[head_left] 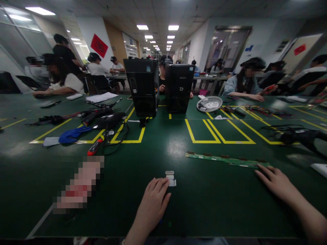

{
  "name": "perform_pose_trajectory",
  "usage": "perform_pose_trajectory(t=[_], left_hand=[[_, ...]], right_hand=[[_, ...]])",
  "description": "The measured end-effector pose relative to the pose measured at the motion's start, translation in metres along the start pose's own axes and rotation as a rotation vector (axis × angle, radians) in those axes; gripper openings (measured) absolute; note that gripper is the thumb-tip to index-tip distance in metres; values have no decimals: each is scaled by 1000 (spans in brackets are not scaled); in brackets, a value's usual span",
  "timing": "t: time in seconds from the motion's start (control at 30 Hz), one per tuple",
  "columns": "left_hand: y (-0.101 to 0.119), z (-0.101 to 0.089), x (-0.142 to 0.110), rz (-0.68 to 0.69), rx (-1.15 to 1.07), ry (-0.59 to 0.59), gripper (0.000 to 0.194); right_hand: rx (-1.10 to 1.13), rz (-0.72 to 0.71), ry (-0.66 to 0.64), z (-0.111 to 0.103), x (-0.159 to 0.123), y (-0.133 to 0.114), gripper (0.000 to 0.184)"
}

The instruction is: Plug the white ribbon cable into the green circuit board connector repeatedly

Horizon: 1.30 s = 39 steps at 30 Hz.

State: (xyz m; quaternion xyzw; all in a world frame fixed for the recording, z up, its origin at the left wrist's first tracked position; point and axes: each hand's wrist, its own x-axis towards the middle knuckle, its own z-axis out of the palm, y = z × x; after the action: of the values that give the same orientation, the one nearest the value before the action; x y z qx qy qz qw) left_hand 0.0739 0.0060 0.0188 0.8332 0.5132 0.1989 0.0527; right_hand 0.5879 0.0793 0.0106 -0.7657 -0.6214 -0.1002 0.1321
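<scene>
In the front middle of the table, my left hand [156, 195] lies palm down with fingers stretched out. Its fingertips touch a short white flat cable [171, 182] with a connector at its far end; part of the cable may be hidden under the fingers. To the right, a long, narrow green circuit board [224, 159] lies flat. My right hand [276, 180] rests with its fingers extended at the board's right end, covering the tip of it. Neither hand is closed around anything.
Two black computer towers [144, 88] stand at the back middle. On the left lie a red-black screwdriver [95, 147], a blue glove [73, 134] and black cables. A white round basket [209, 103] and a black cabled device [293, 136] are on the right. Several people sit beyond.
</scene>
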Motion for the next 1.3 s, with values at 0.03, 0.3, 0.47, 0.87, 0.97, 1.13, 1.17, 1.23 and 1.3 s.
perform_pose_trajectory(t=[0.03,0.3,0.47,0.87,0.97,1.13,1.17,1.23,1.3], left_hand=[[0,0,0,-6,-1,-4,37],[0,1,-1,-8,-11,-19,38],[0,0,0,-2,-18,-28,37],[1,-5,-1,45,-28,-16,37],[2,-7,1,37,-35,-26,36],[4,-9,1,33,-46,-41,36],[3,-8,1,32,-47,-40,36],[3,-7,1,32,-49,-43,37],[2,-7,1,33,-48,-40,36]], right_hand=[[-3,-31,-80,3,2,-10,67],[8,-372,-123,10,0,-120,66],[33,-460,-113,3,-23,-180,64],[-97,-574,-119,-19,-72,-267,68],[-76,-599,-111,-32,-63,-267,65],[58,-790,-91,-57,-29,-256,45],[95,-833,-102,-60,-23,-254,40],[180,-898,-134,-61,-13,-251,35],[284,-939,-176,-57,-8,-251,32]])
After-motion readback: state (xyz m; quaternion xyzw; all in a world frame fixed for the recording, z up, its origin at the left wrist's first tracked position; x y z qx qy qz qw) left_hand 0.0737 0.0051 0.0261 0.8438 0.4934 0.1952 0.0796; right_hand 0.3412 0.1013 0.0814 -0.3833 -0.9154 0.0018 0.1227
